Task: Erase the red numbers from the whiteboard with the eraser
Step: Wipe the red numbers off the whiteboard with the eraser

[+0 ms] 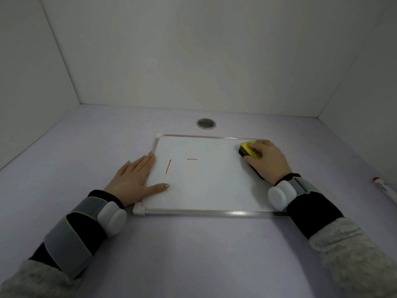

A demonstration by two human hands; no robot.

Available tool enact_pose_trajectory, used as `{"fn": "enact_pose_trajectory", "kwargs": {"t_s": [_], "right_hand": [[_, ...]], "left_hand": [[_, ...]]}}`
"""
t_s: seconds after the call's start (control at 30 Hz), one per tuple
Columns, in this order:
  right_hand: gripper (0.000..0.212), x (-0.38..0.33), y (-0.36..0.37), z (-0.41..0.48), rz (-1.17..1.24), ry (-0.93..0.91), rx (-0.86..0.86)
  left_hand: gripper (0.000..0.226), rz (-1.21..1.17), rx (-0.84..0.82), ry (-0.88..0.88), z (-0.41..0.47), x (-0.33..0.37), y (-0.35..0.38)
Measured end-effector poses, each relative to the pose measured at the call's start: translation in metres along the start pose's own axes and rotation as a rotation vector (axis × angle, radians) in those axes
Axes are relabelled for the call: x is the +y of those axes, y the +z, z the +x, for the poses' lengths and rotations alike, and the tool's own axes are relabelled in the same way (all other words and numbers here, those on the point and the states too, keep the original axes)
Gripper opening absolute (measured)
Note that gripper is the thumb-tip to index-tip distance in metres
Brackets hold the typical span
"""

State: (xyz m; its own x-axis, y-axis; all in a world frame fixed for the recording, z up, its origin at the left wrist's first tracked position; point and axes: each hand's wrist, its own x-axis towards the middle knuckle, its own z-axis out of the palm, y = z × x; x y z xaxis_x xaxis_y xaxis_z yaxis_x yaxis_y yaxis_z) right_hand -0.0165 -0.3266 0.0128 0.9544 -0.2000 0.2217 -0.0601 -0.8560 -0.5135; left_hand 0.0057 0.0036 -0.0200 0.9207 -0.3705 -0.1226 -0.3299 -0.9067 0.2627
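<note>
- Pale lilac desk (193,254) boxed in by plain grey-white walls on three sides; a whiteboard (214,190) with a silvery frame and white plastic corners lies flat on it, a little right of centre
- Red marks remain on the board's left half: one near-upright stroke (168,167) and, just to its right and slightly further away, one short level dash (192,159); the rest of the white surface looks clean
- Left hand (133,179) lies flat and spread across the board's left edge, palm down; the fingers rest on the desk along the frame and the thumb reaches onto the white surface; it grips nothing
- Right hand (268,162) is closed over a yellow eraser (250,151) with a dark underside, pressed to the board at its far right corner; well apart from both red marks
- Both wrists wear grey straps carrying rounded white pods over black cuffs, with fuzzy grey sleeves behind them
- Round metal grommet (206,123) sits in the desk just beyond the board's far edge
- Marker (385,189) with a red cap lies on the desk at the right edge of view, apart from the board
</note>
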Motion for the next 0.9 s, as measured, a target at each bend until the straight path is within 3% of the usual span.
{"fn": "enact_pose_trajectory", "kwargs": {"t_s": [0.27,0.43,0.63,0.9], "right_hand": [[0.037,-0.031,0.027,0.015,-0.005,-0.030,-0.032],[0.034,-0.086,0.055,0.001,0.047,-0.175,-0.135],[0.040,-0.115,0.074,-0.034,0.061,-0.355,-0.244],[0.038,-0.113,0.073,0.008,0.063,-0.264,-0.202]], "left_hand": [[0.111,0.002,0.009,-0.005,0.001,-0.001,0.001],[0.119,-0.003,0.007,-0.006,0.001,0.000,0.001],[0.110,0.003,-0.013,-0.002,0.001,0.000,0.001],[0.113,-0.011,-0.012,-0.006,-0.001,0.001,-0.001]]}}
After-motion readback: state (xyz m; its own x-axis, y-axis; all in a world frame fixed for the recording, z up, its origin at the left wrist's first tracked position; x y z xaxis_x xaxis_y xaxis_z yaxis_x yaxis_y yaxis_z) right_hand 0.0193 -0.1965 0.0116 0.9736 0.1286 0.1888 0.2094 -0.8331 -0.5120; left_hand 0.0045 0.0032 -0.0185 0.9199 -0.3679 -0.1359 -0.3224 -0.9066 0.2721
